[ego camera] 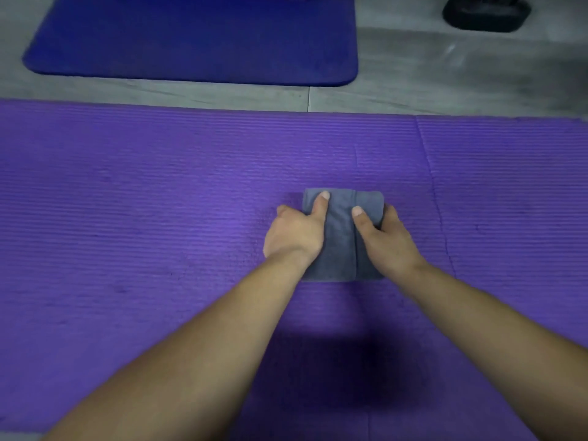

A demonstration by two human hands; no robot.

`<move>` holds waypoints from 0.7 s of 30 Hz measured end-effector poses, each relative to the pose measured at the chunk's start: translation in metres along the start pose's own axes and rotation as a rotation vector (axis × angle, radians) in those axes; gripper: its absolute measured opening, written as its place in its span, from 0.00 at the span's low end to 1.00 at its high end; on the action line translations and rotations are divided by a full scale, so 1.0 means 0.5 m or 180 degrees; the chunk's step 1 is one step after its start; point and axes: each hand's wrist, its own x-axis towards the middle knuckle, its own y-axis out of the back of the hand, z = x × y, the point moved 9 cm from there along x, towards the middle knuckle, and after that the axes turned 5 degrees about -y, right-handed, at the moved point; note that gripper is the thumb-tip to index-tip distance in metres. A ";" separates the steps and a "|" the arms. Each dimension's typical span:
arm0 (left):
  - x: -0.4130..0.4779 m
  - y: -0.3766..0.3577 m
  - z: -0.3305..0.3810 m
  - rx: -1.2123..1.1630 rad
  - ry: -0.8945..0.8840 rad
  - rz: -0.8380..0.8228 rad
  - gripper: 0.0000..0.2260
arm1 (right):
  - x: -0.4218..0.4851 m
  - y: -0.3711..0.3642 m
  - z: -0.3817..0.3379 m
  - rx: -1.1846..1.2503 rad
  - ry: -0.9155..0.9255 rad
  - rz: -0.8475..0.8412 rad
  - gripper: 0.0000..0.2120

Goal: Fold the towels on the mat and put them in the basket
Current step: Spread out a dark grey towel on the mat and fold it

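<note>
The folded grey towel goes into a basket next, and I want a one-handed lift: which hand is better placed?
Neither clearly: left hand and right hand grip opposite sides of the towel alike.

Your left hand and right hand flank the folded grey towel, and the purple mat lies bare around them on every side. Beyond its far edge, you have a strip of grey floor, then a blue mat far left and a dark object far right.
</note>
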 end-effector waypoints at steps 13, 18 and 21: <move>-0.256 0.159 -0.058 -0.2447 0.0837 -0.0844 0.38 | -0.302 0.002 -0.096 0.1231 -0.0123 -0.0684 0.13; -0.445 0.372 -0.025 -0.2872 0.1006 -0.0736 0.32 | -0.513 0.045 -0.262 0.1695 -0.0474 -0.1270 0.18; -0.554 0.521 0.002 -0.3076 0.0976 -0.0615 0.33 | -0.649 0.079 -0.380 0.1601 -0.0410 -0.1570 0.22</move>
